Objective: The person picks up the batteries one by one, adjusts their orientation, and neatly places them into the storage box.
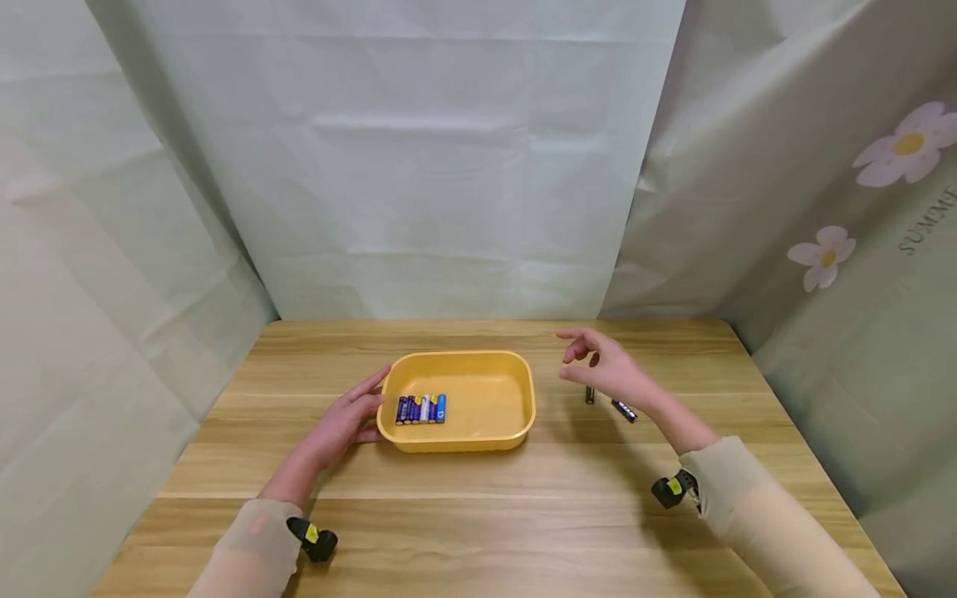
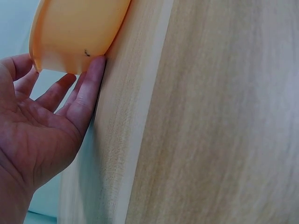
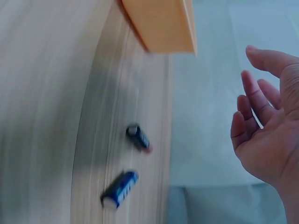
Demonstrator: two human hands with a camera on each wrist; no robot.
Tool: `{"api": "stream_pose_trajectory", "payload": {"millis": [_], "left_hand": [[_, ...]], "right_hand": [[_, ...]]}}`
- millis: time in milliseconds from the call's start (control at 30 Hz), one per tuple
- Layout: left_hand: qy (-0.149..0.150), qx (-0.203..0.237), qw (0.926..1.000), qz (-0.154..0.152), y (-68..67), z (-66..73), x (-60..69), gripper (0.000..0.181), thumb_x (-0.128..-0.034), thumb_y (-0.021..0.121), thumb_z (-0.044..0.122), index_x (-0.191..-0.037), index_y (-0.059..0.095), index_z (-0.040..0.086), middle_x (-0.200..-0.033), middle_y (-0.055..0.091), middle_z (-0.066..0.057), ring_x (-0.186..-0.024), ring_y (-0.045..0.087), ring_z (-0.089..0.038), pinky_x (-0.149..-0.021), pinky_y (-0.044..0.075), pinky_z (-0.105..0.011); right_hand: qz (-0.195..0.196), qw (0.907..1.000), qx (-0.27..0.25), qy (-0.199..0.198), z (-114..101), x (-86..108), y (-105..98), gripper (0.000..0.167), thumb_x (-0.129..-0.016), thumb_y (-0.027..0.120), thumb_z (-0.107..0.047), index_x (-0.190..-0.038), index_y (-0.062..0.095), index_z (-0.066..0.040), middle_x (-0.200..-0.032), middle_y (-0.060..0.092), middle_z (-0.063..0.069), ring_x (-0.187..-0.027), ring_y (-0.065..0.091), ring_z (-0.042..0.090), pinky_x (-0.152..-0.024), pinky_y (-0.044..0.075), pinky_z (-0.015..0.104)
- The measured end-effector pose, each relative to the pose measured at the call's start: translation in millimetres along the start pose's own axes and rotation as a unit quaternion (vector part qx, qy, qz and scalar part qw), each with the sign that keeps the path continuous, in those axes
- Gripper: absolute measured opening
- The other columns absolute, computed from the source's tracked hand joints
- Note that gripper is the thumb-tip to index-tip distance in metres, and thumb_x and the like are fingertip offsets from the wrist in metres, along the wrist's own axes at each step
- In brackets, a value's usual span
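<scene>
A yellow plastic tray (image 1: 459,442) stands on the table, with several AA-size batteries (image 1: 421,409) lying side by side in its left part. My left hand (image 1: 345,425) is at the tray's left end. In the left wrist view, its extended fingers (image 2: 88,93) touch the outer wall. To the right of the tray, my right hand (image 1: 609,370) hovers over the table with bent, spread fingers and nothing between them. Below it lie two loose batteries, a dark one (image 3: 138,137) and a blue one (image 3: 120,189); both look blurred in the right wrist view.
The wooden table (image 1: 463,540) ends at a pale hanging cloth (image 1: 441,183) behind and at both sides. Flowers (image 1: 822,257) are printed on the right cloth. A small black camera (image 1: 312,540) is strapped to each wrist.
</scene>
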State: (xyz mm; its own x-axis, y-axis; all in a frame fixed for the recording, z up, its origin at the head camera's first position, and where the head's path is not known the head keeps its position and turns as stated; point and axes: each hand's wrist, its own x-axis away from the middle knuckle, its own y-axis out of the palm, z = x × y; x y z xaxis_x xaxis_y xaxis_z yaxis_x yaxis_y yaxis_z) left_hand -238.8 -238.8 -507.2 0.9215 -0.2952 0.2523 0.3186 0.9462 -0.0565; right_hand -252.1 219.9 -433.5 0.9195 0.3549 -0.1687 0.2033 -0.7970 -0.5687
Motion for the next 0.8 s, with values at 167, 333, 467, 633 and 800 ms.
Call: {"api": "stream_pose_trajectory", "payload": {"millis": [167,333,467,633,800], "left_hand": [[0.000,-0.003,1.0000,-0.002,-0.9,-1.1,-0.4,0.058,-0.1090,0.049,0.031,-0.163,0.027,0.036,-0.162,0.034,-0.018,-0.129,0.056,-0.038,-0.088,0.059,-0.046],[0.002,-0.004,1.0000,-0.003,-1.3,-1.6,-0.6,0.058,-0.1088,0.050,0.032,-0.163,0.028,0.037,-0.162,0.034,-0.017,-0.128,0.057,-0.038,-0.088,0.059,-0.046],[-0.002,-0.003,1.0000,0.001,-1.2,-2.1,-0.2,0.058,-0.1084,0.050,0.033,-0.162,0.028,0.037,-0.162,0.034,-0.017,-0.128,0.057,-0.038,-0.088,0.059,-0.046],[-0.004,-0.004,1.0000,0.003,-0.7,-1.6,0.2,0.058,-0.1084,0.050,0.033,-0.162,0.028,0.038,-0.163,0.033,-0.017,-0.129,0.056,-0.038,-0.089,0.059,-0.046],[-0.002,-0.004,1.0000,0.002,-0.7,-0.2,-0.2,0.058,-0.1089,0.049,0.032,-0.162,0.027,0.038,-0.163,0.033,-0.017,-0.131,0.055,-0.039,-0.089,0.059,-0.046]], "right_hand": [[-0.019,0.9996,0.009,0.019,15,12.0,-17,0.055,-0.093,0.078,-0.024,-0.142,0.057,-0.013,-0.108,0.065,0.005,-0.098,0.057,0.021,-0.081,0.047,0.038],[-0.051,0.9979,0.010,0.038,34,24.8,-32,0.049,-0.093,0.077,-0.020,-0.138,0.060,-0.011,-0.111,0.066,0.009,-0.098,0.059,0.024,-0.076,0.050,0.033],[-0.068,0.9957,0.012,0.062,48,34.3,-41,0.045,-0.094,0.076,-0.016,-0.136,0.061,-0.009,-0.112,0.066,0.010,-0.099,0.058,0.026,-0.075,0.050,0.034],[-0.083,0.9926,0.030,0.084,63,45.3,-52,0.050,-0.093,0.077,-0.018,-0.137,0.059,-0.004,-0.114,0.065,0.011,-0.105,0.058,0.025,-0.083,0.050,0.036],[-0.130,0.9859,0.045,0.095,76,53.9,-61,0.057,-0.090,0.079,-0.016,-0.140,0.056,0.000,-0.121,0.064,0.012,-0.114,0.057,0.030,-0.094,0.050,0.044]]}}
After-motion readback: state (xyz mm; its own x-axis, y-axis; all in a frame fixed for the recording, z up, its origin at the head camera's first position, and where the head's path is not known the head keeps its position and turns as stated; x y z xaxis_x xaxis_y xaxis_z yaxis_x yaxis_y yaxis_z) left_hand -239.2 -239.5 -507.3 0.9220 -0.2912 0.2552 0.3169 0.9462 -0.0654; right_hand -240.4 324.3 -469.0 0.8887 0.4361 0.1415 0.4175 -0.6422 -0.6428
